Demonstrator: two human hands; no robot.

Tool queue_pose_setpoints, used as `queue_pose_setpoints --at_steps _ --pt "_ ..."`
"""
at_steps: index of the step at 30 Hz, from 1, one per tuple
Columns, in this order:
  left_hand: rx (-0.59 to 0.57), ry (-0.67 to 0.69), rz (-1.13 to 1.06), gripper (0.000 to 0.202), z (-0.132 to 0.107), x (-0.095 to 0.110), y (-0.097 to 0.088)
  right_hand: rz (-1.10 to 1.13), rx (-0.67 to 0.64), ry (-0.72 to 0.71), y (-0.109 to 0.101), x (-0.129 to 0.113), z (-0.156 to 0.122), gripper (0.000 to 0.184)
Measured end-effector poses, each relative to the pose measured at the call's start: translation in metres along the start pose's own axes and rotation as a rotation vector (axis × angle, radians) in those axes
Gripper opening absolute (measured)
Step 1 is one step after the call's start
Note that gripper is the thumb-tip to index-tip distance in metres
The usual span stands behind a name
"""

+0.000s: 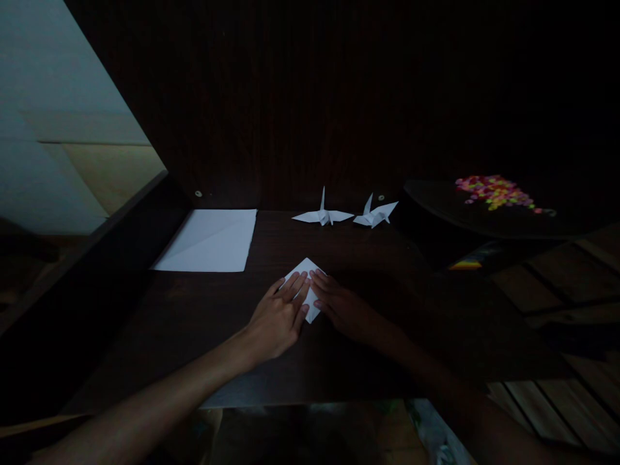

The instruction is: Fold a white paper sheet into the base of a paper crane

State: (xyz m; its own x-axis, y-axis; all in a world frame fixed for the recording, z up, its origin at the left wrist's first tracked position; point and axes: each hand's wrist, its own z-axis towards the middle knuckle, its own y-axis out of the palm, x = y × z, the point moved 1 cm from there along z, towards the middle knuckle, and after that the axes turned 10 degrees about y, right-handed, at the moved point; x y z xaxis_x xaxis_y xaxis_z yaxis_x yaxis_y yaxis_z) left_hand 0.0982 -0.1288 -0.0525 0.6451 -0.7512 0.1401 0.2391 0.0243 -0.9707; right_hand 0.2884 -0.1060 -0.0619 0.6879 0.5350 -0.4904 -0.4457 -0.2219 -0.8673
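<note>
A small folded white paper (307, 268) lies on the dark wooden table (203, 310) in front of me. My left hand (277, 315) rests flat on its left part with the fingers stretched out. From the right, my right hand (341, 307) presses on the paper's right side, fingers extended and close together. The fingertips of both hands meet near the paper's middle. Most of the paper is covered by the hands.
Two finished white paper cranes (323, 215) (376, 215) stand at the table's back. A stack of white sheets (208, 240) lies back left. A dark round object with coloured dots (494, 194) sits at the right. A dark panel rises behind.
</note>
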Motion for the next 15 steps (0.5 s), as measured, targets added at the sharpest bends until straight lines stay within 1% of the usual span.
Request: queue_pose_setpoints --at_steps 4,9,15 --pt "0.032 0.008 -0.028 0.045 -0.0005 -0.0053 0.0017 0.023 0.002 0.026 0.0005 0.0032 -0.0003 0.044" --pt "0.071 -0.051 0.002 0.047 0.0025 -0.0011 0.0031 0.046 0.049 0.030 0.0015 0.0046 0.0007 0.041" --pt "0.066 -0.053 0.036 0.051 0.0051 0.0005 0.0033 0.015 0.094 0.018 0.0033 0.0060 -0.0002 0.037"
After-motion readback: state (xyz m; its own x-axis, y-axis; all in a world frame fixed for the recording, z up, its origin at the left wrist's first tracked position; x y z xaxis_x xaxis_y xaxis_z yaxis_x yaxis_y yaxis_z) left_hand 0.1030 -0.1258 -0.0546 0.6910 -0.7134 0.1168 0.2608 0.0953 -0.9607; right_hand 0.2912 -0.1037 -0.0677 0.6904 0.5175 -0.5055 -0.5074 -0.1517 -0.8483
